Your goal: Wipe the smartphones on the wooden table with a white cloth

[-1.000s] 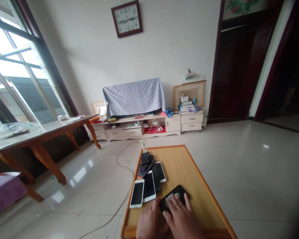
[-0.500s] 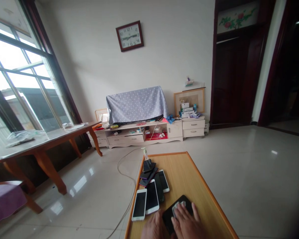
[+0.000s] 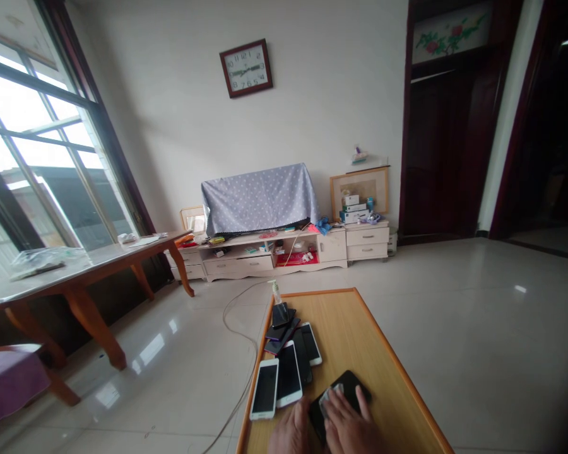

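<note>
A black flat device (image 3: 355, 384), which looks like a tablet, lies tilted on the wooden table near me. My right hand (image 3: 348, 419) presses a crumpled white wipe (image 3: 330, 397) on its dark surface, the fingers stretched over the wipe. My left hand (image 3: 291, 429) is closed at the device's left edge, thumb and fingers close together against it. Just left of the device lie a white phone (image 3: 265, 389) and a second white phone (image 3: 289, 375). Beyond them are a black phone (image 3: 301, 356) and a smaller white-edged phone (image 3: 311, 343).
Several dark phones (image 3: 281, 334) are heaped toward the table's far left corner, by a pump bottle (image 3: 276, 292). A cable (image 3: 250, 337) runs along the floor beside the wooden table (image 3: 345, 315). A low cabinet (image 3: 239, 268) stands against the wall, and a longer table (image 3: 99, 252) at left.
My right hand has slid the white wipe a little to the left and down across the black device. My left hand has stayed at its edge.
</note>
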`<move>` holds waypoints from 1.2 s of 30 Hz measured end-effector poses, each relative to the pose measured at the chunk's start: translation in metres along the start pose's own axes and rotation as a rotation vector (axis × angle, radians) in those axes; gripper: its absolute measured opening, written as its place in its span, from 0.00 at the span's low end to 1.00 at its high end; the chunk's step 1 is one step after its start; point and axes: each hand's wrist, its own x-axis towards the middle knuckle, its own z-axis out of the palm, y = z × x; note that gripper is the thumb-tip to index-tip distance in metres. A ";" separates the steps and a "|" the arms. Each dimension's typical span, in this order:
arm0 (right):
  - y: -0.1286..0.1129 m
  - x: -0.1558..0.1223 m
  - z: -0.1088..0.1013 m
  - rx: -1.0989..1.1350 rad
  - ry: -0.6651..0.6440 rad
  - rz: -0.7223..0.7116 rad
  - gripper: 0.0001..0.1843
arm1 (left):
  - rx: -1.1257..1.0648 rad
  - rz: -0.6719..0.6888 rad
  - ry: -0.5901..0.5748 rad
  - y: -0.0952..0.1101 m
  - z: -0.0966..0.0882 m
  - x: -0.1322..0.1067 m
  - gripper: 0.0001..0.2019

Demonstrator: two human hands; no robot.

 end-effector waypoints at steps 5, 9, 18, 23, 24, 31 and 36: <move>-0.016 -0.002 -0.003 0.063 -0.022 -0.046 0.24 | 0.013 -0.003 0.073 0.007 0.003 -0.005 0.29; 0.002 0.007 -0.024 -0.068 0.098 0.205 0.26 | 0.035 -0.031 0.086 0.013 0.005 -0.009 0.37; -0.039 -0.001 -0.007 0.087 -0.029 -0.021 0.27 | 0.043 -0.004 0.070 0.005 0.008 -0.006 0.34; -0.009 0.012 -0.021 -0.020 0.088 0.148 0.25 | 0.031 -0.023 0.104 0.010 0.009 -0.008 0.39; -0.002 0.014 -0.023 -0.052 0.106 0.190 0.25 | 0.034 -0.029 0.104 0.010 0.009 -0.008 0.40; -0.034 0.004 0.003 0.042 0.050 0.072 0.24 | 0.026 -0.008 0.070 0.007 0.006 -0.006 0.35; -0.022 0.001 -0.005 0.020 0.055 0.067 0.24 | 0.044 -0.024 0.083 0.009 0.006 -0.008 0.36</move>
